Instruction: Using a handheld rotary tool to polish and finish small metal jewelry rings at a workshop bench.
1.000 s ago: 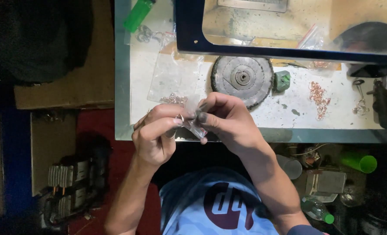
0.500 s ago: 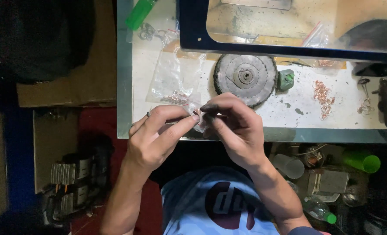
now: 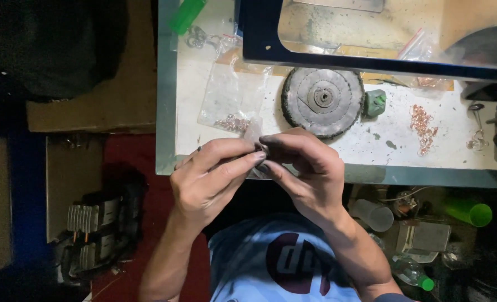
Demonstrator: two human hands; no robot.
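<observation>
Head view — left hand (image 3: 212, 182) and right hand (image 3: 307, 170) pinch small plastic bag (image 3: 254, 134).

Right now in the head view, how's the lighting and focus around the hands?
Head view: the bench top is lit, while the floor at left and the clutter at lower right sit in deep shadow. The left hand and right hand are evenly lit and fairly sharp. The small clear bag pinched between them is blurry, contents unreadable. The grinding disc is clear.
</observation>
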